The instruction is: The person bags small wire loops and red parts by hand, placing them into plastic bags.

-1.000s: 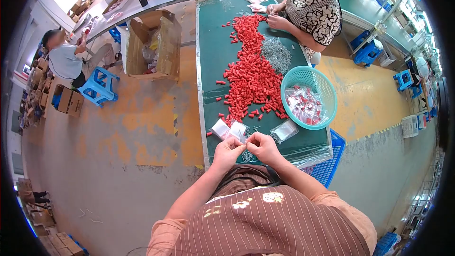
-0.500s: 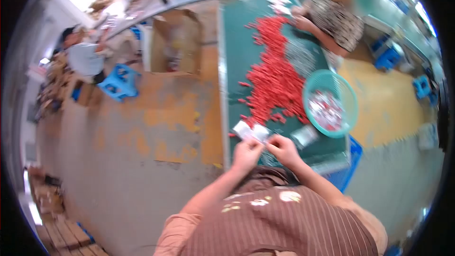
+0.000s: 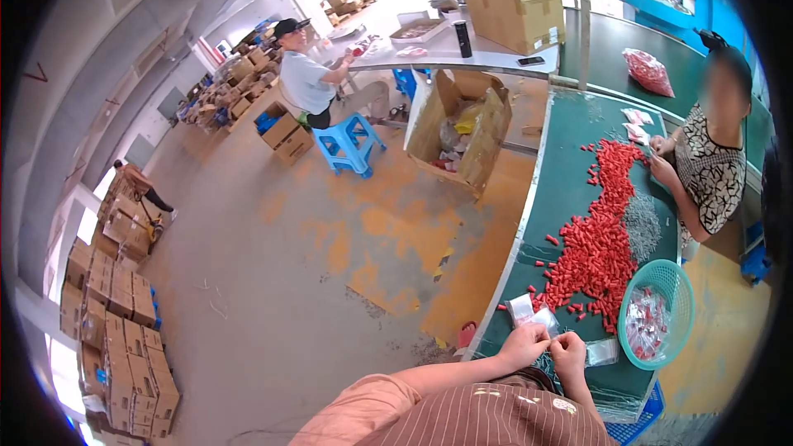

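At the near end of the green table, my left hand (image 3: 525,346) and my right hand (image 3: 567,355) are close together, both with fingers pinched. Whatever is between the fingertips is too small to make out. Just beyond my left hand lie clear plastic bags (image 3: 543,320), beside another white-edged stack of bags (image 3: 519,307). More flat clear bags (image 3: 602,353) are to the right of my right hand. A long pile of red plastic plugs (image 3: 591,260) spreads up the table, with a heap of grey screws or pins (image 3: 642,227) along its right side.
A teal basket (image 3: 684,318) with filled bags stands on the table's right edge. Across the table a person (image 3: 714,149) handles small items near white bags. To the left are an open carton (image 3: 421,132), a blue stool (image 3: 347,144) and a seated person (image 3: 310,83).
The head view has swung left, so the table and hands now appear farther right. My hands stay pinched close together in front of the bags. The person across the table now faces this way.
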Demonstrator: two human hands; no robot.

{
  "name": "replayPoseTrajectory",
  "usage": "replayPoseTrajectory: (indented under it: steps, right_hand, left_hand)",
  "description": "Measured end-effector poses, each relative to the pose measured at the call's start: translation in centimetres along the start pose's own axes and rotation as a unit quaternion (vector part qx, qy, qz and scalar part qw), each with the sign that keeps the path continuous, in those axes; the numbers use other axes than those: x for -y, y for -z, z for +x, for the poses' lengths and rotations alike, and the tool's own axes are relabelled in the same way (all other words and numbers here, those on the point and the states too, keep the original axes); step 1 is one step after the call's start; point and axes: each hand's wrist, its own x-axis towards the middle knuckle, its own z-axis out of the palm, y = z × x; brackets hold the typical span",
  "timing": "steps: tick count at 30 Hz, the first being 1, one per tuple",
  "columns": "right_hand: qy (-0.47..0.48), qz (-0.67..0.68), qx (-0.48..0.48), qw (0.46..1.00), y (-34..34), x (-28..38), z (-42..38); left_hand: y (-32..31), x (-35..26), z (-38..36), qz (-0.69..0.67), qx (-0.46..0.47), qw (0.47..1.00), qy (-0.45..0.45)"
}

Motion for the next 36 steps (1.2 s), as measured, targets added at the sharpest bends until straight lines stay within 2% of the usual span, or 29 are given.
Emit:
replayPoseTrajectory:
  steps: [2,3,9,12,13,15,18,21,23,24,25,26,27,28,30,31,32,33,34,36]
  right_hand:
    - [0.014,-0.001,-0.006,1.0,0.0,0.2,0.1]
    - [0.06,-0.041,-0.02,0.997,0.2,1.3,-0.1]
    - [0.121,-0.043,-0.03,0.991,-0.4,-1.2,1.7]
    - [0.124,-0.026,-0.034,0.991,-0.8,-3.0,2.6]
    - [0.097,0.003,-0.014,0.995,-0.9,-4.4,3.3]
    - [0.035,0.051,0.026,0.998,-0.2,-5.9,4.4]
    - [0.07,0.1,0.059,0.991,-0.4,-3.8,3.5]
    - [0.153,0.08,0.046,0.984,-1.1,-4.3,3.3]
    - [0.146,0.089,0.046,0.984,-0.9,-3.5,2.7]
    - [0.141,0.093,0.043,0.985,-0.9,-2.9,2.3]
    - [0.123,0.084,0.04,0.988,-1.0,-2.5,2.1]
    - [0.134,0.02,0.021,0.991,-0.7,0.4,0.8]
    - [0.152,-0.024,0.019,0.988,-0.5,1.8,0.3]
    - [0.137,-0.061,0.03,0.988,-0.6,2.9,-0.3]
    - [0.075,-0.029,0.068,0.994,-1.2,3.2,-1.0]
    - [0.117,-0.051,0.076,0.989,-1.2,2.3,-0.7]
    - [0.11,-0.026,0.095,0.989,-0.6,3.4,-0.8]
    - [0.101,-0.052,0.093,0.989,-0.2,2.3,-0.3]
    - [0.064,-0.05,0.081,0.993,0.6,2.0,-0.2]
    - [0.036,-0.247,0.086,0.965,2.0,-1.1,0.4]
  left_hand:
    - [0.0,-0.7,-0.1,0.004,-0.008,1.0,-0.006]
    - [-0.3,-0.6,0.0,0.013,-0.019,1.0,-0.021]
    - [-1.1,0.3,0.4,0.07,-0.108,0.989,-0.071]
    - [-1.0,0.2,0.6,0.058,-0.145,0.983,-0.094]
    - [-0.4,-0.1,0.7,0.07,-0.143,0.982,-0.105]
    - [-0.7,0.4,0.7,0.058,-0.14,0.985,-0.084]
    - [-1.3,1.8,1.0,0.036,-0.109,0.993,-0.017]
    - [-1.6,2.6,1.5,0.01,-0.088,0.996,0.027]
    - [-1.7,3.4,1.8,-0.002,-0.038,0.995,0.088]
    - [-1.6,4.7,2.2,0.013,-0.03,0.996,0.082]
    - [-1.5,6.4,2.7,0.027,-0.016,0.997,0.074]
    - [-2.7,7.1,2.9,0.036,0.009,0.997,0.064]
    - [-1.4,4.5,1.9,0.024,-0.023,0.999,0.032]
    - [-1.0,4.8,2.2,0.064,-0.016,0.995,0.072]
    - [0.3,3.4,1.6,0.101,-0.016,0.991,0.082]
    - [0.7,4.0,1.5,0.085,0.017,0.99,0.112]
    - [1.1,3.3,1.4,0.046,0.019,0.989,0.139]
    - [0.2,6.1,1.4,0.0,-0.048,0.998,0.038]
    - [0.3,6.4,1.5,-0.069,-0.052,0.994,0.06]
    - [1.3,5.9,1.6,-0.052,-0.073,0.994,0.063]
